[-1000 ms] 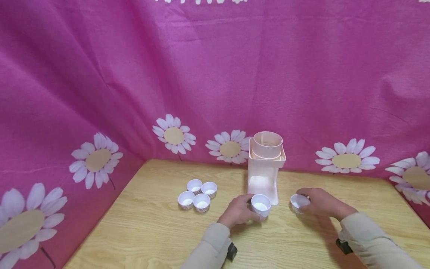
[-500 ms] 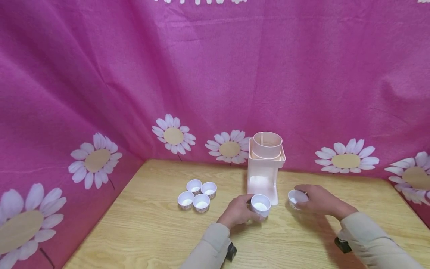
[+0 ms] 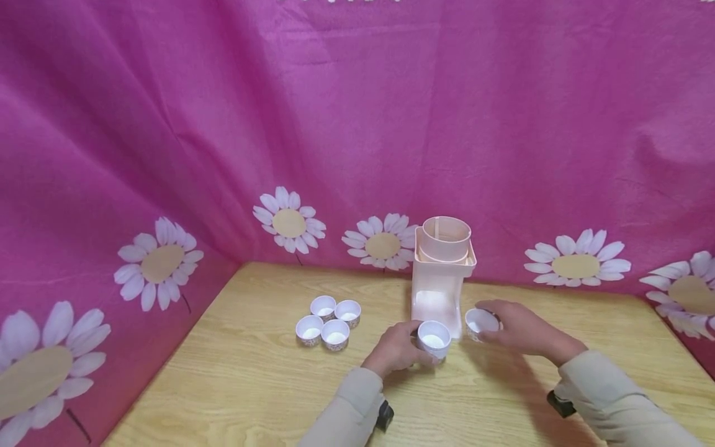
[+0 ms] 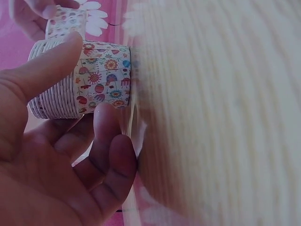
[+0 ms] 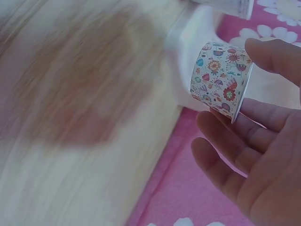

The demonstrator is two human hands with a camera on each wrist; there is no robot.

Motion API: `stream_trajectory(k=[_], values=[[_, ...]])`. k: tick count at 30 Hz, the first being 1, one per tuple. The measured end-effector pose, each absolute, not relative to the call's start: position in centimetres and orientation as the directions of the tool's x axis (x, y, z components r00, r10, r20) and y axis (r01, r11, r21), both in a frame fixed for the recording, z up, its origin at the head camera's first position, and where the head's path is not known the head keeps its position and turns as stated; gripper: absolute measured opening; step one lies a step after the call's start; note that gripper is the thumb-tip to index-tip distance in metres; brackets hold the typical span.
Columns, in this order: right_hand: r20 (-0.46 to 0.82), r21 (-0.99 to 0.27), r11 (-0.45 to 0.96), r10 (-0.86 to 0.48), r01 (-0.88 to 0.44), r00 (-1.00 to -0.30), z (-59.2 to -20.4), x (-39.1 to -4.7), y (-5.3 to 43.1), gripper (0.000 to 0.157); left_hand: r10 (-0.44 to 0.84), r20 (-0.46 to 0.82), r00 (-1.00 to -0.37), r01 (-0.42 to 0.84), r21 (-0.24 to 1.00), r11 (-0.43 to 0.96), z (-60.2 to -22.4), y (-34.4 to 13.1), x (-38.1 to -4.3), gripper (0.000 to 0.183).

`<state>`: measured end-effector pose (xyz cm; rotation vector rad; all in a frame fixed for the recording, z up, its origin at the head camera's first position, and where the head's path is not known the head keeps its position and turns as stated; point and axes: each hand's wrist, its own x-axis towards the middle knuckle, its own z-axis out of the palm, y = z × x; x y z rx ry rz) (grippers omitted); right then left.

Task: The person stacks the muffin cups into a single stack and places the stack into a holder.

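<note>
My left hand [image 3: 396, 352] grips a stack of nested paper baking cups [image 4: 101, 77] between thumb and fingers. Many layered rims show in the left wrist view, over a flower-print wall. The stack stands upright in front of the pink plastic holder [image 3: 438, 279]. To its right, my right hand [image 3: 522, 329] pinches a single flower-print baking cup [image 5: 220, 77] at its rim, thumb on one side and fingers on the other. This cup is held above the table, mouth up, beside the holder's base. Its white inside shows in the head view.
Several single baking cups [image 3: 336, 335] stand in a close cluster on the wooden table [image 3: 251, 385], left of the left hand. A round pink tub [image 3: 447, 239] sits on top of the holder. Behind rises a magenta cloth [image 3: 357, 124] with daisies.
My right hand has lifted its baking cup and carried it left, closer to the holder and the stack. The left hand stays in place with the stack.
</note>
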<state>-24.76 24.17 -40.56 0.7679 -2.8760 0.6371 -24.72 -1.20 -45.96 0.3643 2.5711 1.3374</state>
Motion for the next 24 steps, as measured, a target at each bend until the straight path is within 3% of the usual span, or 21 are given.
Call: stream_trajectory(k=[24], values=[[0.239,-0.379,0.712,-0.541,-0.590,-0.806,-37.3,-23.1,19.7,0.052,0.329,-0.113,-0.938,0.086,0.841,0.534,-45.9,-1.1,-24.8,0.058]])
